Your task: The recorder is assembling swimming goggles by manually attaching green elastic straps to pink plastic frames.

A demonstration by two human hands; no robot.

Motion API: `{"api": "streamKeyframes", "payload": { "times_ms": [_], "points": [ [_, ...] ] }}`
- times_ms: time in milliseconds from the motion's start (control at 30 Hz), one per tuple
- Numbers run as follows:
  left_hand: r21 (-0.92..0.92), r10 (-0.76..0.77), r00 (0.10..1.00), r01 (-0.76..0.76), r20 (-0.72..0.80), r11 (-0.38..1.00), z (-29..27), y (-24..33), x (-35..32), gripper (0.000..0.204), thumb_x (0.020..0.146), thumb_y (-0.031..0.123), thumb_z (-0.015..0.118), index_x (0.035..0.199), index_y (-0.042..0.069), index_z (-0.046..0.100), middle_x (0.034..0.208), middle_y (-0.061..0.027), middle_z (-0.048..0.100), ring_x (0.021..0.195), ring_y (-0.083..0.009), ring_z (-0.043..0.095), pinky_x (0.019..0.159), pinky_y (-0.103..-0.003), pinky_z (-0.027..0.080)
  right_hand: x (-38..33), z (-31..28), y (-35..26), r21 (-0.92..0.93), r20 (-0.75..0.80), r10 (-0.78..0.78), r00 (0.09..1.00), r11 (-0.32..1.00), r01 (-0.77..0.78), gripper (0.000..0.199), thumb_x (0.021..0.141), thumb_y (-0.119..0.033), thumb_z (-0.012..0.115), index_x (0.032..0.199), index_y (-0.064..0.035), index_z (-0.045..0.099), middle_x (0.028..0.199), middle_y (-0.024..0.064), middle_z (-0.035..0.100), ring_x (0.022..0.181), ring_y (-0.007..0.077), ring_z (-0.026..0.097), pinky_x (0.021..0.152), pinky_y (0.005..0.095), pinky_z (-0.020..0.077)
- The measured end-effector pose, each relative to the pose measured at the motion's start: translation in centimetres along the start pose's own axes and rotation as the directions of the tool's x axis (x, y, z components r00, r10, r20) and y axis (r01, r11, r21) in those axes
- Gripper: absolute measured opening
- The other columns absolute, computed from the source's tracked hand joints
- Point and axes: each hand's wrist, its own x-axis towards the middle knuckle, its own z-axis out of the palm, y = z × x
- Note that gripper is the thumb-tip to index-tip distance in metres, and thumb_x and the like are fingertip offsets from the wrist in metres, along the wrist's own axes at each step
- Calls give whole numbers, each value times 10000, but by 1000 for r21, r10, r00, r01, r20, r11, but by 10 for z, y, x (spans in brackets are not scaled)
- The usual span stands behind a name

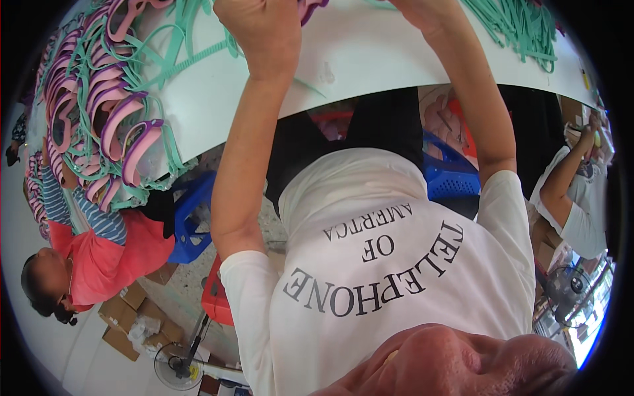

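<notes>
My left hand (259, 32) is raised over the white table (370, 63) at the top edge, back of the hand toward me, fingers curled. A purple goggle frame (312, 6) sticks out beside it, between my two hands, mostly cut off by the edge. Only the wrist and heel of my right hand (422, 12) show; its fingers are out of view. My white printed shirt fills the lower middle.
A heap of pink and purple goggle frames with teal straps (105, 112) covers the table's left. More teal straps (522, 26) lie top right. Seated people are at left (99, 257) and right (574, 198). Blue stool (191, 218), blue basket (449, 175), fans, boxes below.
</notes>
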Motion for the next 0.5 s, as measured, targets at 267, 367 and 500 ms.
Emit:
{"api": "streamKeyframes", "payload": {
  "times_ms": [267,367,500],
  "points": [
    [249,205,979,-195,-15,949,-8,-17,4,119,1029,104,624,1043,-9,659,817,2,634,710,-50,547,632,-215,435,5,17,9,-432,-52,-458,887,811,394,186,952,-229,721,926,-58,655,815,17,663,638,93,582,560,240,448],
    [400,298,953,-255,-49,881,-10,-11,7,132,1042,114,599,1047,-11,641,835,-42,669,742,-80,590,670,-240,472,8,29,-10,-710,70,-759,648,418,566,160,874,-147,769,966,-58,674,870,54,681,685,179,654,627,295,526],
    [444,380,914,-285,-140,850,-11,-11,11,149,1056,132,577,1054,-8,629,838,-62,685,728,-97,612,659,-250,480,9,42,-28,-785,243,-735,633,233,573,146,843,-144,746,969,-104,683,894,73,678,706,288,685,610,365,538]
  ]
}}
